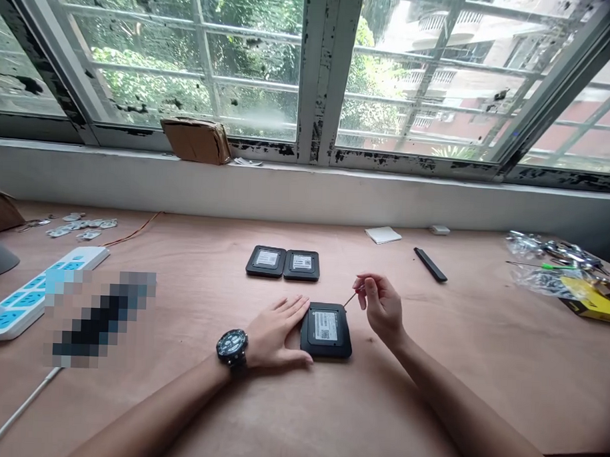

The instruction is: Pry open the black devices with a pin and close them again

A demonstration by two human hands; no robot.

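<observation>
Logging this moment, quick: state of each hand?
Left hand: open, palm down beside the black case.
Right hand: closed, holding a thin tool.

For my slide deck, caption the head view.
Right hand holds a thin tool at a black case's corner; left hand lies beside it.

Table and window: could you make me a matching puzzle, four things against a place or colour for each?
1. watch
2. cardboard box
3. power strip
4. thin tool

A. on the windowsill
B. held in the fingers of the right hand
C. around the wrist of the left hand
D. white with blue sockets

Pairs: 1-C, 2-A, 3-D, 4-B
</observation>
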